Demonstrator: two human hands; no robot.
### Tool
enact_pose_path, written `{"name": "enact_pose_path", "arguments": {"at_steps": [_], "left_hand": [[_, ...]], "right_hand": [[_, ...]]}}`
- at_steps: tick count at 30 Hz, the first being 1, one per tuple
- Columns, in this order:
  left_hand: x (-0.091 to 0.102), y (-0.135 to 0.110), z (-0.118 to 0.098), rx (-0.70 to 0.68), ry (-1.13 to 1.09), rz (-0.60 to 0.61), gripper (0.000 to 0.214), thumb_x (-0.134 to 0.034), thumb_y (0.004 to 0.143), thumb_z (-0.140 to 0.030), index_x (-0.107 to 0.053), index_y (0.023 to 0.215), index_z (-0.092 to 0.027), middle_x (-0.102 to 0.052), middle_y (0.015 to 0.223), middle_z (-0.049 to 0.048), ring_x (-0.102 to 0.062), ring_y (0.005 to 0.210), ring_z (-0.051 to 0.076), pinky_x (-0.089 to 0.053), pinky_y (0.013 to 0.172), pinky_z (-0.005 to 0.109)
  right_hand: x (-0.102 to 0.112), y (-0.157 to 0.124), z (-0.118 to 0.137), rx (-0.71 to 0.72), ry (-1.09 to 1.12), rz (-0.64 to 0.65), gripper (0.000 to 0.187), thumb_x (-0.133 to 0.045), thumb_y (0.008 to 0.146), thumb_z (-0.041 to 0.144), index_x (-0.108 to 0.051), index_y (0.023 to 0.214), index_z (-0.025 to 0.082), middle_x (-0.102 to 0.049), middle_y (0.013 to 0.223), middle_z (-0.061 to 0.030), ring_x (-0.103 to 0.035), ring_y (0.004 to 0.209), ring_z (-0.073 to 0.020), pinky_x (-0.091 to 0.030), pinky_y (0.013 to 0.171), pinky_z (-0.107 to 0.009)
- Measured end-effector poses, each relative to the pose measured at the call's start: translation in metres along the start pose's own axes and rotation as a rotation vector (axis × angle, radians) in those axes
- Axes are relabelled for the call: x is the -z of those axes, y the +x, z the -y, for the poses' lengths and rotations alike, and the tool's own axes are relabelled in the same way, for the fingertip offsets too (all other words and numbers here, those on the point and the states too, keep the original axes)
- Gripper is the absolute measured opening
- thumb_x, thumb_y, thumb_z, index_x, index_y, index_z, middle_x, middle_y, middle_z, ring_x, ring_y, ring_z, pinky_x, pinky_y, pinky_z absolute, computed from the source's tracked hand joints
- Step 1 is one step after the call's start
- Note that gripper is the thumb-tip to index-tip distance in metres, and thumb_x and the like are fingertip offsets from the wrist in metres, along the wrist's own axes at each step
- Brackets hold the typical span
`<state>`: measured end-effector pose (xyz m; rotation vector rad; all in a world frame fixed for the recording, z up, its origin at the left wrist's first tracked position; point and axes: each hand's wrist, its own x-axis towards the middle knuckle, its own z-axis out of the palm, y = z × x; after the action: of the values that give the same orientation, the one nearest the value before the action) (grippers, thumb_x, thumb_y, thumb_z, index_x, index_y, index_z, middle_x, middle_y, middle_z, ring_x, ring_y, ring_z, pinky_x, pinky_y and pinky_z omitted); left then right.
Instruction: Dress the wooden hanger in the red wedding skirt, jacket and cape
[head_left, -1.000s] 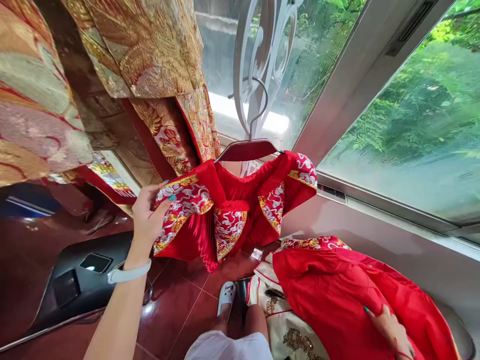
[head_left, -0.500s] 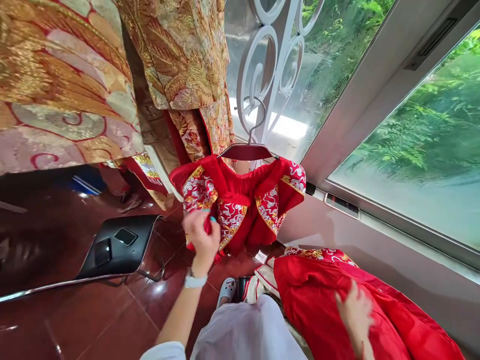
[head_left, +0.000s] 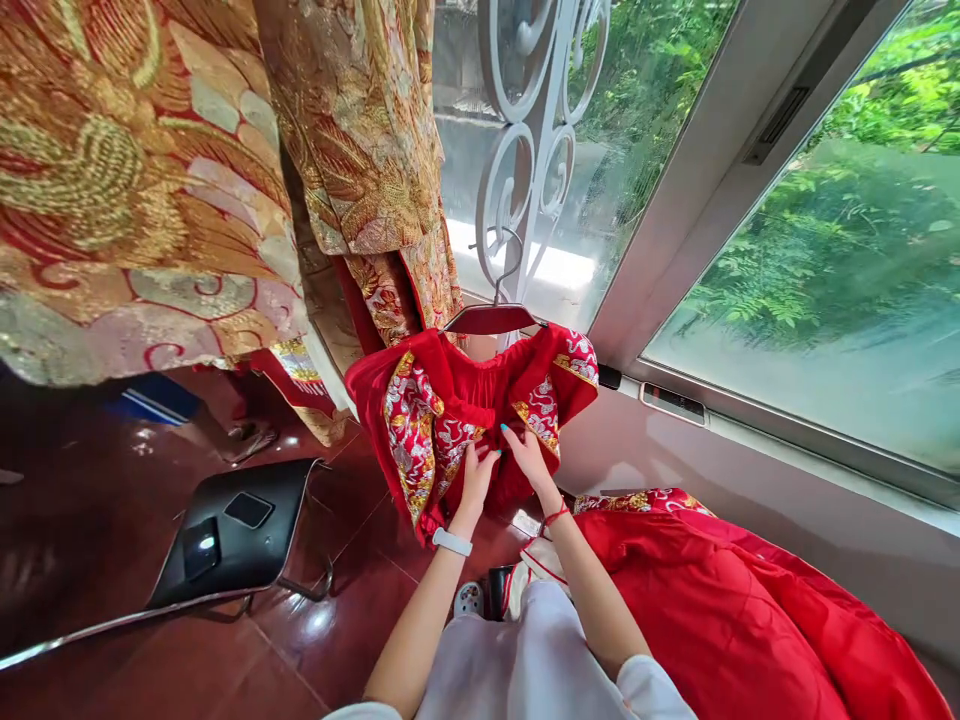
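Observation:
A red garment [head_left: 480, 385] with silver and gold embroidered panels hangs from a dark red hanger [head_left: 493, 319] in front of me. My left hand [head_left: 477, 482], with a pale watch band at the wrist, has its thumb and fingers closed at the garment's front, low and near the middle. Just to its right, my right hand [head_left: 529, 460], a red string at its wrist, grips the other side of that front. Some fingertips of both hands are lost in the red fabric. The hanger's metal hook [head_left: 511, 262] rises by the white scrollwork grille [head_left: 517, 160].
Gold-and-red embroidered gowns [head_left: 367, 130] hang at left. A black chair [head_left: 225, 540] carries two phones; another phone [head_left: 673, 403] lies on the windowsill. Red fabric [head_left: 720, 600] is heaped at lower right. A large window [head_left: 817, 300] fills the right.
My right hand has left the heaped red fabric and come to the hanging garment's front. My left hand has shifted right and down along it. The view has also shifted slightly.

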<state>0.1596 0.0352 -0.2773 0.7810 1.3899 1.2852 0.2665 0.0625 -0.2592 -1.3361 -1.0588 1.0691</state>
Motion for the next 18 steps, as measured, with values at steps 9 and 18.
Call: {"name": "enact_pose_path", "arguments": {"at_steps": [9,18], "left_hand": [[0.003,-0.008,0.013,-0.031,-0.069,0.132,0.035,-0.067,0.078,-0.025,-0.062,0.112,-0.017,-0.068,0.126,0.0130,-0.063,0.120,0.026,-0.047,0.106,0.041],[0.010,-0.014,-0.004,-0.065,-0.160,0.267,0.040,-0.078,0.068,-0.036,-0.067,0.101,-0.016,-0.074,0.115,0.0137,-0.067,0.113,0.029,-0.047,0.105,0.045]], "right_hand": [[-0.018,-0.004,0.012,0.062,0.208,-0.202,0.039,-0.069,0.075,0.044,-0.067,0.105,0.018,-0.074,0.113,-0.0092,-0.066,0.106,-0.0247,-0.050,0.099,-0.040],[0.012,-0.020,0.020,-0.014,0.223,0.119,0.041,-0.079,0.066,0.047,-0.064,0.091,0.019,-0.072,0.083,-0.0018,-0.064,0.076,-0.0163,-0.053,0.074,-0.030]]}}
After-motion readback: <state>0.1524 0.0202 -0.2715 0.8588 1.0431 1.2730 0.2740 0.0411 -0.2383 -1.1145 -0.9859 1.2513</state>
